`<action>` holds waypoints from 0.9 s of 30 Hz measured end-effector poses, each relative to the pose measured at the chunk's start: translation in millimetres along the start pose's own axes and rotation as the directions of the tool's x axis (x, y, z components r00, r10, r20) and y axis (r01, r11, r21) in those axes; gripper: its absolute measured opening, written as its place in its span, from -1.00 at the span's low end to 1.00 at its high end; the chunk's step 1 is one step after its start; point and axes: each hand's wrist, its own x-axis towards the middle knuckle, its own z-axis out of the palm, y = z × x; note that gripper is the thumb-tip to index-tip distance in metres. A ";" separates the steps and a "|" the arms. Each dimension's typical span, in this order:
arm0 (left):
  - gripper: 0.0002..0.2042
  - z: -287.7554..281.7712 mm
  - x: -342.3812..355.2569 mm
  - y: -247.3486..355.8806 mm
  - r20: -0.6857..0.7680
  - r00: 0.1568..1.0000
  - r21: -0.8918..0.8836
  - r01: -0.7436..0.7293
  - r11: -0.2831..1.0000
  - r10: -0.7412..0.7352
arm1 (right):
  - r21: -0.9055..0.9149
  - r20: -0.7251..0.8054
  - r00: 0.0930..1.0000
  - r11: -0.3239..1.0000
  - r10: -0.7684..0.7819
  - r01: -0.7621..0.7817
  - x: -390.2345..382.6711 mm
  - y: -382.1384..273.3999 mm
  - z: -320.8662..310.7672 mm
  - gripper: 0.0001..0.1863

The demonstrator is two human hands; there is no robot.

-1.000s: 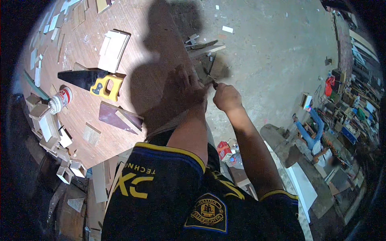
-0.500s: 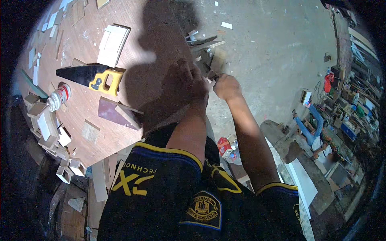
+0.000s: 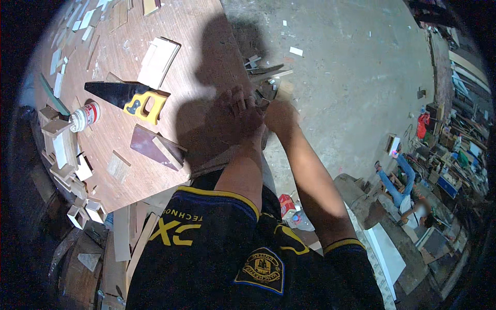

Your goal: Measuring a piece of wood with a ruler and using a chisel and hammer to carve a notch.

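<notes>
My left hand (image 3: pixel 245 114) rests in deep shadow at the table's right edge, its fingers stretched out and apart. Close beside it, just past that edge, my right hand (image 3: pixel 281 118) is a closed fist, slightly blurred. A small dark piece shows between the two hands, and a blurred brownish patch shows just beyond the fist; I cannot make out what is gripped. To the left on the table lies a handsaw (image 3: pixel 146 107) with a black blade and a yellow handle. Nearer me is a purplish wedge-shaped board (image 3: pixel 155 146).
The wooden table (image 3: pixel 119 178) carries stacked white boards (image 3: pixel 159 62), a white tub (image 3: pixel 84 117) and small box-like wooden frames (image 3: pixel 64 155). Offcuts (image 3: pixel 268 71) lie on the concrete floor (image 3: pixel 351 77) past its edge. A person (image 3: pixel 404 188) sits at the right among piled wood.
My right fist has moved nearer to me and closer to my left hand. The whole view has shifted slightly, so the table things appear farther right.
</notes>
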 end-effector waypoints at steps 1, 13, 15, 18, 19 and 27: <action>-0.53 -2.7 2.1 3.6 0.007 1.000 -0.006 -0.002 1.000 0.002 | 0.000 0.003 1.000 1.000 0.004 -0.004 -4.4 0.2 -3.6 -0.66; -0.52 26.2 9.6 -1.1 0.059 0.998 -0.030 0.000 1.000 0.002 | 0.191 -0.081 0.996 0.981 0.026 -0.010 -48.5 18.8 -12.0 -0.76; -0.52 27.0 5.0 -3.7 0.075 0.997 -0.027 0.022 0.999 -0.020 | 0.138 -0.129 0.992 0.990 -0.009 0.026 -41.5 20.5 -11.0 -0.78; -0.51 27.1 5.0 3.0 0.095 0.995 -0.031 0.045 0.998 -0.042 | 0.147 -0.126 0.990 0.986 -0.061 0.080 -45.6 10.0 -33.7 -0.80; -0.52 11.1 7.9 18.9 0.049 0.998 -0.037 0.036 0.999 -0.034 | 0.151 -0.119 0.992 0.987 -0.039 0.057 -46.3 17.2 -29.3 -0.80; -0.57 -10.5 12.4 22.0 0.034 0.999 -0.046 0.004 0.999 -0.002 | 0.114 -0.169 0.985 0.993 -0.023 0.043 -61.6 29.4 -4.2 -0.77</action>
